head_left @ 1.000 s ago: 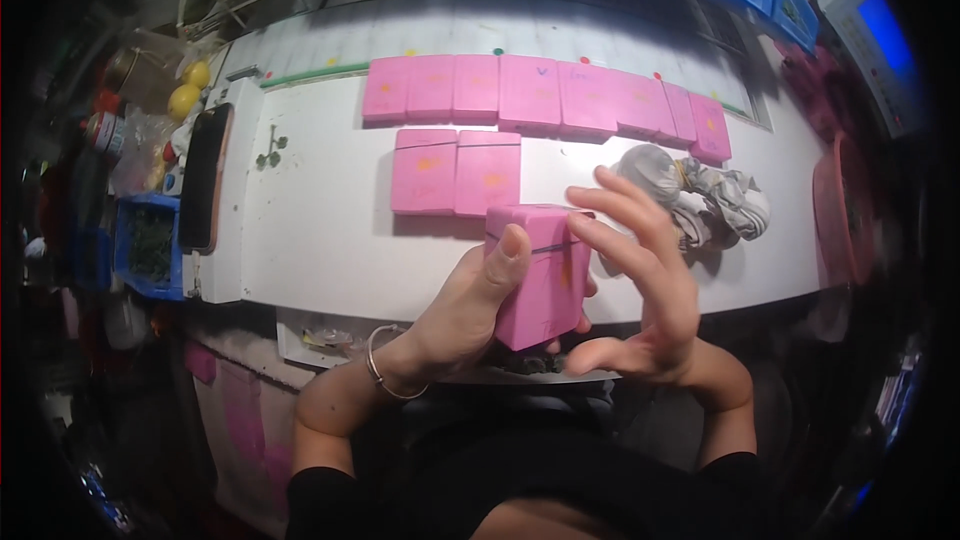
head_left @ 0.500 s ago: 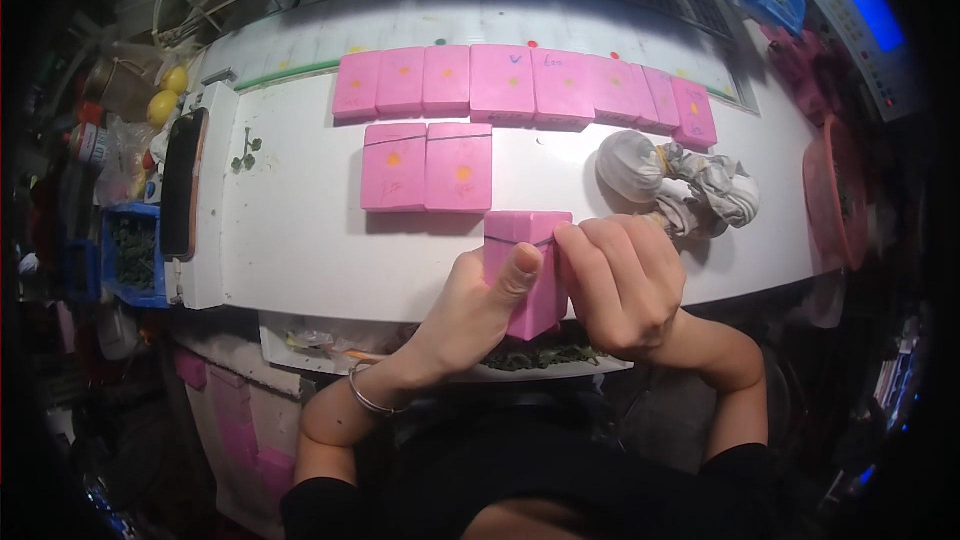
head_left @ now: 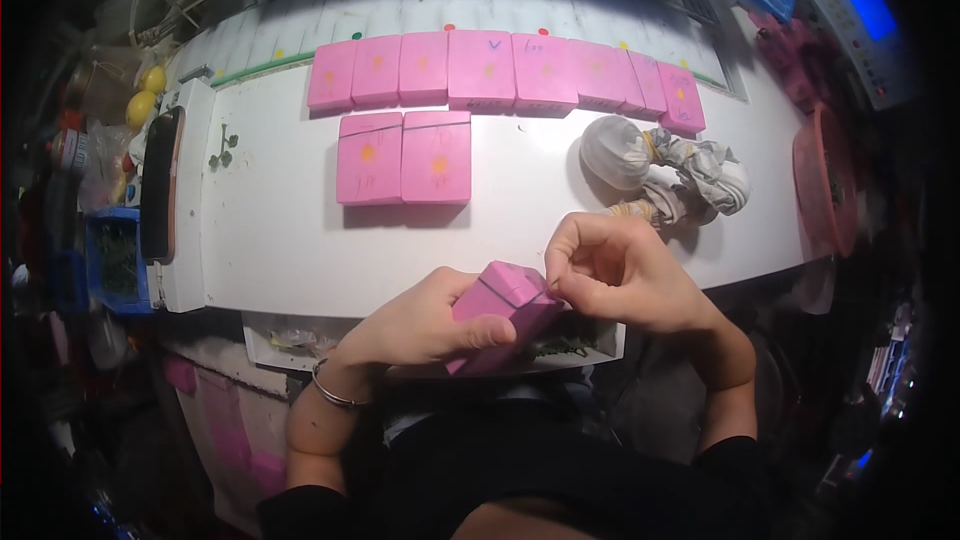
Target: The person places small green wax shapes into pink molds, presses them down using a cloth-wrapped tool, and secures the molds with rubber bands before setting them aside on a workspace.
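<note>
My left hand (head_left: pixel 420 322) is closed round a pink block (head_left: pixel 528 318), its thumb across the front face. The block is tilted over the table's front edge, and a thin dark band (head_left: pixel 500 296) runs round it near its top. At the block's upper right corner, the thumb and index finger of my right hand (head_left: pixel 635 275) are pinched together beside the band. Whatever lies between those fingertips is too small to make out. Two banded pink blocks (head_left: pixel 370 162) lie side by side beyond my left hand.
Behind them stands a row of several pink blocks (head_left: pixel 482 70). A grey-white cloth bundle (head_left: pixel 612 152) sits beyond my right hand. A phone (head_left: pixel 162 185) rests at the left edge, near green sprigs (head_left: pixel 222 148). An open drawer (head_left: pixel 265 340) with greenery is below the table edge.
Both hands have come lower with the pink block, which has gone from upright to tilted. My right hand has turned so its pinched thumb and finger show. The view has shifted slightly.
</note>
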`<state>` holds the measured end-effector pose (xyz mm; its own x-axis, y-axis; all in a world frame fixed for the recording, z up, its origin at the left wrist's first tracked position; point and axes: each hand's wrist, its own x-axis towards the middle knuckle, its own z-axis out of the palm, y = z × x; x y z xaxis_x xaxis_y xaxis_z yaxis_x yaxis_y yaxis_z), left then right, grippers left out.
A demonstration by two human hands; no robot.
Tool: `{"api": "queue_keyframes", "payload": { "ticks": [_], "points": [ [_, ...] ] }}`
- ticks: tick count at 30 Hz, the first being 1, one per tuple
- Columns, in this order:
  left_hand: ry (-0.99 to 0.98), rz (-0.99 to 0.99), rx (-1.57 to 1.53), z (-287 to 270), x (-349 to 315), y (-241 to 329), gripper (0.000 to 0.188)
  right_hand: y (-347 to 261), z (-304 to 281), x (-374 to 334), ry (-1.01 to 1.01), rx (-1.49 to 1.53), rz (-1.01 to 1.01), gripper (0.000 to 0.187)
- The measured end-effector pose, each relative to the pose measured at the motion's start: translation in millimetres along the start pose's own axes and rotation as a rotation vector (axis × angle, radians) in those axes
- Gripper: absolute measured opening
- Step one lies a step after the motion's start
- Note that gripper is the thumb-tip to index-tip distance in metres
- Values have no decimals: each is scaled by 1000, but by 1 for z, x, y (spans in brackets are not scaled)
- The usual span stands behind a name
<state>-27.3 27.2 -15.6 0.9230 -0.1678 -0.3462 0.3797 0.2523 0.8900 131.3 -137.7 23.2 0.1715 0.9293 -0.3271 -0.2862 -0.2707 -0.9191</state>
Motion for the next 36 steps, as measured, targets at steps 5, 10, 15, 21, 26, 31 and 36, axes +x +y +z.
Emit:
{"api": "queue_keyframes", "payload": {
  "ticks": [5,10,15,21,26,31,36],
  "points": [
    [28,3,-37,-4,-8,-10,51,6,7,5,14,-78,-16,3],
    [-3,-226,217,-2,-6,22,41,3,9,2,86,-371,-157,4],
    [68,-48,19,-2,-5,1,56,14,-1,12,343,-578,-364,10],
    [268,119,-209,8,8,-7,70,31,-6,20,468,-1046,-551,33],
    [333,171,-366,22,15,-1,66,-2,15,11,107,-1101,-641,77],
    [377,318,-338,33,21,-5,66,29,21,22,216,-1139,-817,69],
    [409,354,-390,42,17,1,69,35,30,23,342,-1027,-991,60]
  ]
}}
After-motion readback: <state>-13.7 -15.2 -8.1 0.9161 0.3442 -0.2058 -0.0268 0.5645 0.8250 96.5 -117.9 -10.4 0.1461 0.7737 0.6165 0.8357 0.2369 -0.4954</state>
